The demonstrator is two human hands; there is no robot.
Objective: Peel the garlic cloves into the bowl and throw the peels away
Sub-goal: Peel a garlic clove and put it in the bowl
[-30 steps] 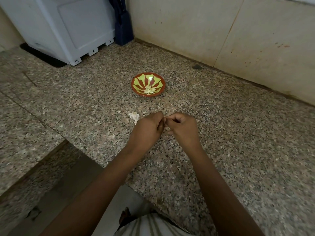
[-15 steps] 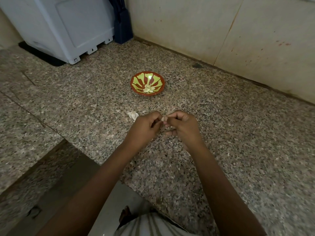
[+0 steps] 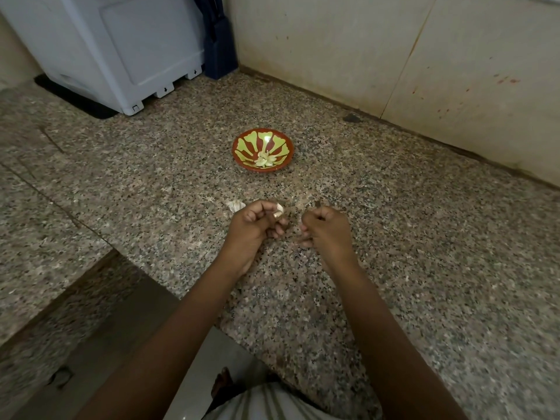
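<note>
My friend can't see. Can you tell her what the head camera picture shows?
Two bare hands hover apart over a speckled stone counter; the left hand pinches a pale garlic clove. Beyond them sits a red-and-green bowl holding peeled cloves.

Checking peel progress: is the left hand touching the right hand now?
Apart. The head view shows bare granite counter between the left hand, which pinches a garlic clove, and the right hand.

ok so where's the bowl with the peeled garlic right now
The red and green bowl sits on the granite counter, middle of the head view, straight beyond both hands and short of the back wall.
</note>
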